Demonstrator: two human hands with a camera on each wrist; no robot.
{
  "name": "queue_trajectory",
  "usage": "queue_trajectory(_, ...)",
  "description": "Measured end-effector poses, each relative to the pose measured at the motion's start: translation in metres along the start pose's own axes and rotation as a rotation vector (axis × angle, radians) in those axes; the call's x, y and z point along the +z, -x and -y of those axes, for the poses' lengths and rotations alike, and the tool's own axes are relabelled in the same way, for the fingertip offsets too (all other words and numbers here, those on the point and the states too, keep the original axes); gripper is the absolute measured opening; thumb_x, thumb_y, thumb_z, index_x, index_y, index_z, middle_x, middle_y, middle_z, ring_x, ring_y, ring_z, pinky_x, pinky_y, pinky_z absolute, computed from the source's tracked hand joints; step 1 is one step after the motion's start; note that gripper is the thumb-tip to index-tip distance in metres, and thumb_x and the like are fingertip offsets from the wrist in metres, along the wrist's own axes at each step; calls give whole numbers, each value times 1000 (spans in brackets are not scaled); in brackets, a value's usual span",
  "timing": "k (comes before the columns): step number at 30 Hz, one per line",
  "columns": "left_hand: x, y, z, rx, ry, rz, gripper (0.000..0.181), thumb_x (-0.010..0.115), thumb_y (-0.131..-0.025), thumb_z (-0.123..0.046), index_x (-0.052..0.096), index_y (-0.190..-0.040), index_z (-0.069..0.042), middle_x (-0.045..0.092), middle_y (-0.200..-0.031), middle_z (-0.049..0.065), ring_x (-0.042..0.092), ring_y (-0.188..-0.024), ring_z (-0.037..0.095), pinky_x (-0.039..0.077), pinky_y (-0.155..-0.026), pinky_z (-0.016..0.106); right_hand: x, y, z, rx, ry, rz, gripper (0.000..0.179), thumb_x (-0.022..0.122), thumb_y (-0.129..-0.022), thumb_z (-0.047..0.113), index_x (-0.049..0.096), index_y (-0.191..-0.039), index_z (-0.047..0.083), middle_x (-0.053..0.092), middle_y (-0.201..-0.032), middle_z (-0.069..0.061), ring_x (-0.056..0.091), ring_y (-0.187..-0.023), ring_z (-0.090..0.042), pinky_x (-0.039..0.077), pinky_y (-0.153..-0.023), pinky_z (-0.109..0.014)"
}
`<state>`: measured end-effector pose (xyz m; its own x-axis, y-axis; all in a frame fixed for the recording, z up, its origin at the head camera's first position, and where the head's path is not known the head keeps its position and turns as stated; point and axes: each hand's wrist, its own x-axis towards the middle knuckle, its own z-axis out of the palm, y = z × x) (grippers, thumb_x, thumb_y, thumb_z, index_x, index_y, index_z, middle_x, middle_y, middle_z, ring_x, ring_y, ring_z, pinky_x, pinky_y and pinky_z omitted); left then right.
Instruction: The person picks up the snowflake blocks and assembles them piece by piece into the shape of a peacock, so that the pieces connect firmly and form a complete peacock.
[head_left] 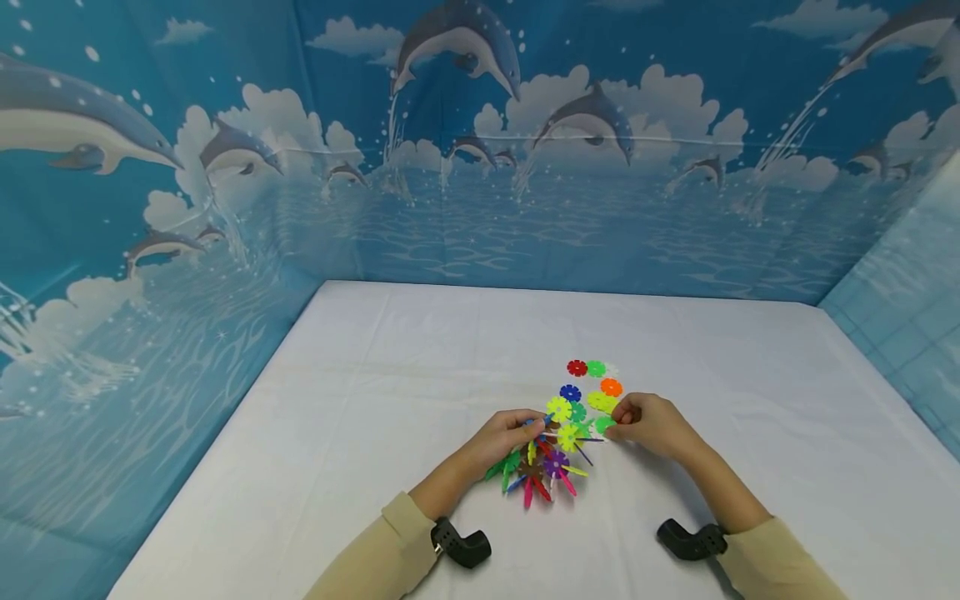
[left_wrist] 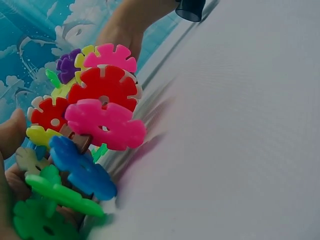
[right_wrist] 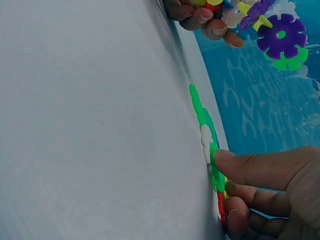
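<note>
Plastic flower cluster (head_left: 556, 464): I see it held over the white table (head_left: 405, 358)
Left hand (head_left: 504, 440): fingers clasped on that cluster
Right hand (head_left: 654, 423): pinching a green flower (head_left: 603, 425)
Loose flowers (head_left: 611, 387): lying near the right hand
Backdrop (head_left: 450, 233): leaping dolphins (head_left: 461, 37)

A white cloth (head_left: 420, 350) covers the table (head_left: 750, 375), lying flat with faint creases; near its middle lie loose notched discs; farthest back, a red disc (head_left: 577, 367) and a green disc (head_left: 596, 368) sit side by side, with a white disc (right_wrist: 206, 143) just beside the green, pale against the cloth; nearer come a blue disc (head_left: 570, 392) on the left and an orange disc (head_left: 611, 387) on the right; yellow discs (head_left: 602, 402) overlap just below the orange.
</note>
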<state>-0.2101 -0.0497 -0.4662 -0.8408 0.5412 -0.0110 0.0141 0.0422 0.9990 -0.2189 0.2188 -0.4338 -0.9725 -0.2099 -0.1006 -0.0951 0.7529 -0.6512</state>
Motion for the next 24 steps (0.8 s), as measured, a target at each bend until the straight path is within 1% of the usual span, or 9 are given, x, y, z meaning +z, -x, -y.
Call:
queue_trajectory(3, 0, 1, -1, -7, 4, -3, 40, 48, -104, -19, 54, -131, 9, 56, -133, 20, 48, -127, 27, 38, -106, 36, 0, 1, 2, 11, 4, 2, 26, 79, -81, 15, 62, -92, -1, 53, -78, -4, 48, -75, -21, 42, -65, -32)
queue_trajectory(8, 0, 2, -2, -27, 16, -21, 43, 50, -103, -20, 49, -140, 1, 52, -138, 17, 50, -124, 28, 40, -104, 39, 0, 2, 5, 14, -18, 25, 28, 79, -80, 15, 62, -93, -2, 53, -79, -5, 48, -75, -21, 42, -64, -31)
queue_trajectory(11, 1, 2, -2, -30, 17, -30, 41, 51, -103, -19, 50, -139, 1, 52, -137, 17, 51, -123, 28, 41, -103, 41, 1, 2, 6, -10, -49, 35, 26, 78, -81, 12, 59, -92, -2, 52, -79, -5, 48, -74, -21, 43, -62, -29)
queue_trajectory(14, 2, 2, -2, -33, 25, -23, 40, 50, -103, -18, 51, -137, 2, 54, -136, 18, 52, -123, 29, 38, -106, 41, 1, 3, 8, -49, -90, 32, 22, 75, -83, 9, 57, -91, 0, 52, -78, -5, 50, -70, -20, 46, -58, -27)
queue_trajectory(16, 2, 3, -2, -36, 30, -17, 40, 50, -103, -18, 51, -137, 3, 55, -135, 18, 54, -122, 29, 38, -106, 41, 1, 3, 10, -75, -136, 24, 19, 73, -85, 8, 57, -92, 0, 54, -78, -5, 52, -69, -20, 48, -57, -27)
queue_trajectory(19, 2, 3, -3, -35, 39, -5, 41, 49, -103, -17, 49, -137, 4, 56, -134, 20, 57, -120, 31, 38, -106, 40, -1, 4, 14, -132, -213, -5, 18, 73, -87, 8, 58, -93, 0, 58, -79, -6, 57, -70, -22, 51, -61, -26)
queue_trajectory(22, 1, 2, -3, -33, 25, -7, 40, 49, -103, -18, 50, -137, 4, 57, -132, 19, 57, -119, 29, 39, -105, 39, -2, 6, 21, -198, -292, -34, 17, 73, -87, 7, 59, -94, -1, 62, -84, -8, 62, -76, -27, 54, -67, -27)
queue_trajectory(24, 1, 2, -3, -33, 15, -9, 40, 50, -103, -19, 51, -136, 3, 57, -131, 18, 57, -119, 27, 38, -106, 38, -3, 7, 25, -232, -329, -37, 16, 72, -88, 7, 60, -94, -2, 64, -87, -9, 65, -79, -30, 55, -69, -28)
